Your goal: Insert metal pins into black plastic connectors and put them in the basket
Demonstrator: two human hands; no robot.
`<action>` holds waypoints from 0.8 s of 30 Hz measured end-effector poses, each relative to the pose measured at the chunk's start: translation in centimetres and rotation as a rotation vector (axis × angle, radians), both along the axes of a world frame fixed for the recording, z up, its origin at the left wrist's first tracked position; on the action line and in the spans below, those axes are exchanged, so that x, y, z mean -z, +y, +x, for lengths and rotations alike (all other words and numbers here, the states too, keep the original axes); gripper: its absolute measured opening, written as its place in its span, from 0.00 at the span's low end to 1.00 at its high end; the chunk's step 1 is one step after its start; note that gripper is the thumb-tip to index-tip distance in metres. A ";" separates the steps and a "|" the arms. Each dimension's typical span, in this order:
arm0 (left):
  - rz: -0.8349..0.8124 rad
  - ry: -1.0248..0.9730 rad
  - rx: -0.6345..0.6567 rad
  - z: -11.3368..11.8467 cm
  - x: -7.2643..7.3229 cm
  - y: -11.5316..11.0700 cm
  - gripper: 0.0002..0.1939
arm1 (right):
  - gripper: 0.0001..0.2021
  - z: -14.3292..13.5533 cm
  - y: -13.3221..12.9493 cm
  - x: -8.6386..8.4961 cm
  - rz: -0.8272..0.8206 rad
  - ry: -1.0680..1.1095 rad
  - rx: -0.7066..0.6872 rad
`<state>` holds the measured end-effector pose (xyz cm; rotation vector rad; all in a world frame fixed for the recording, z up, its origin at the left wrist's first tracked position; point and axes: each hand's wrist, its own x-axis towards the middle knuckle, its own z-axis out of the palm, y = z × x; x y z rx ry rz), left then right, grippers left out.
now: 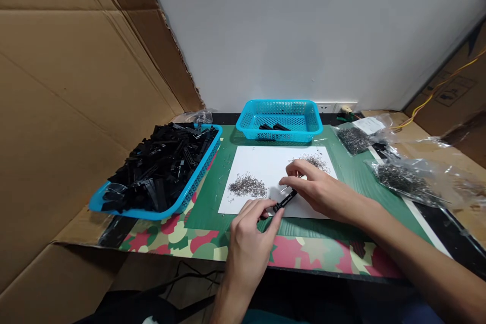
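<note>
My left hand (250,233) pinches the near end of a slim black plastic part (286,201) between thumb and fingertips, over a white sheet (281,159). Close to the part's far end, my right hand (313,185) is closed around a thin metal tool, whose light tip (283,190) pokes out to the left of the fingers. The tool's exact kind is hidden by the hand. A pile of small wire springs (248,186) lies on the sheet beyond my left hand. A second spring pile (315,162) sits behind my right hand, partly covered by it.
At the left, a blue basket (197,182) is heaped with black plastic parts (163,162). Another blue basket (279,135) at the back holds a few black parts (275,127). Clear bags of small metal pieces (353,139) lie at the right. Cardboard (68,86) stands along the left side.
</note>
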<state>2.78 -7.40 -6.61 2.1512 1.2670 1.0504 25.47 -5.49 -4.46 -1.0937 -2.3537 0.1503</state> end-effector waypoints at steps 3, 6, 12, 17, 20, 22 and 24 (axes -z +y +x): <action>0.060 0.010 0.004 0.2 0.1 -0.1 0.03 | 0.18 -0.1 0.3 0.5 0.042 0.071 0.005; 0.107 0.029 0.016 0.3 0.2 -0.2 0.03 | 0.11 -0.8 0.3 0.6 -0.069 0.395 0.038; 0.162 0.053 0.026 0.4 0.3 -0.3 0.03 | 0.11 -2.9 -0.2 0.3 -0.481 0.823 0.090; 0.171 0.046 0.037 0.5 0.2 -0.3 0.03 | 0.12 -3.2 -0.3 0.6 -0.500 0.814 0.114; 0.166 0.043 0.046 0.5 0.2 -0.3 0.03 | 0.09 -3.2 -0.4 0.8 -0.454 0.767 0.120; 0.163 0.043 0.056 0.4 0.3 -0.4 0.03 | 0.06 -3.2 -0.6 0.8 -0.409 0.716 0.110; 0.153 0.046 0.070 0.3 0.4 -0.5 0.03 | 0.03 -3.3 -0.8 0.8 -0.373 0.670 0.094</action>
